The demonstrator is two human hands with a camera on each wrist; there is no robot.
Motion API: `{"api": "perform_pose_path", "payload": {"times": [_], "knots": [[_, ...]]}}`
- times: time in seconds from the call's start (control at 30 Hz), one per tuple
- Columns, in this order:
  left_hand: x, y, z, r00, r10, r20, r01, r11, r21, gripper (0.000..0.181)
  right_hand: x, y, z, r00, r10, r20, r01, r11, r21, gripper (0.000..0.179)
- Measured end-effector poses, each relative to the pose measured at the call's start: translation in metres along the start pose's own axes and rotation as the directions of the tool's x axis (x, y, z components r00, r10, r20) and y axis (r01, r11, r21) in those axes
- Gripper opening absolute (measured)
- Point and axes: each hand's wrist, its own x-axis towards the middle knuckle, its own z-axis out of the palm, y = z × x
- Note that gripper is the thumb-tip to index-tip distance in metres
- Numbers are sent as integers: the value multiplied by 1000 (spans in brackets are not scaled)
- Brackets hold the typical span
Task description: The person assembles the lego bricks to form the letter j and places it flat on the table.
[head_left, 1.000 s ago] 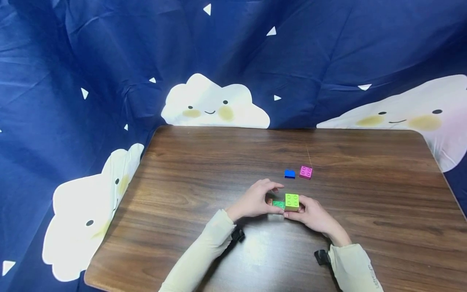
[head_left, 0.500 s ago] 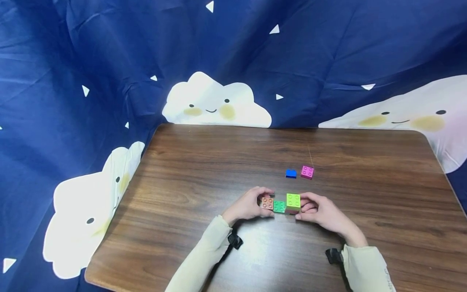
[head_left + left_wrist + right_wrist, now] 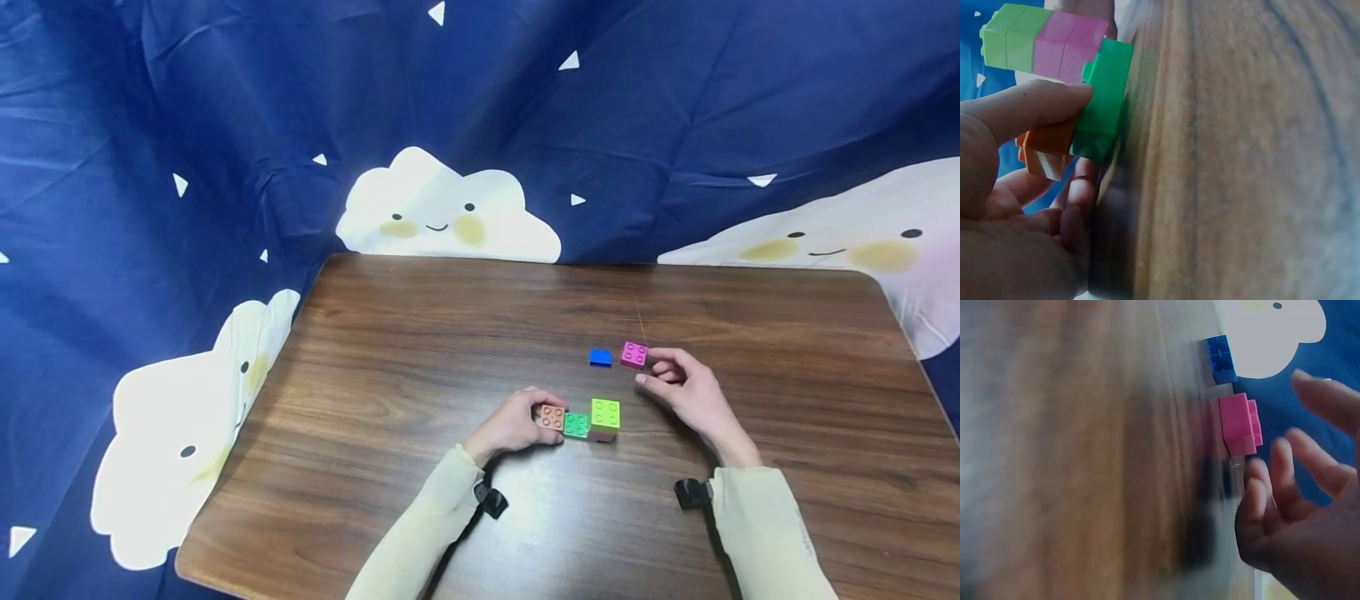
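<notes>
My left hand [image 3: 513,423] grips a joined set of toy building bricks by its left end, thumb on the near side and fingers beyond. The set has a green brick [image 3: 1107,94] at the bottom and an orange brick [image 3: 552,417] at the held end. Pink bricks [image 3: 1063,45] rise from its other end, topped by lime-green ones [image 3: 605,411]. Farther back and to the right, my right hand [image 3: 697,396] reaches toward a loose pink brick [image 3: 633,356], thumb and fingers spread beside it. In the right wrist view a gap shows between fingertips and that brick.
A blue brick [image 3: 600,358] lies just left of the loose pink one, its hollow side showing in the right wrist view [image 3: 1220,357]. The brown wooden table [image 3: 420,333] ends at a blue curtain [image 3: 480,100] with printed clouds.
My right hand has let go of the lime-green end and moved back and right to the loose pink brick. The left hand has shifted left to grip around the orange brick.
</notes>
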Motion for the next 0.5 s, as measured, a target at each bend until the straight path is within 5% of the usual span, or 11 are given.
{"api": "perform_pose_path", "payload": {"times": [0.37,0.5], "knots": [[0,-1,2,999,38,-23,-38,999,0,42,27,-1,7,1000,11,25,-9,996,-91,59],[3,3,2,999,-34,-2,34,998,-49,40,30,-1,4,997,-31,67,41,987,-155,59]]}}
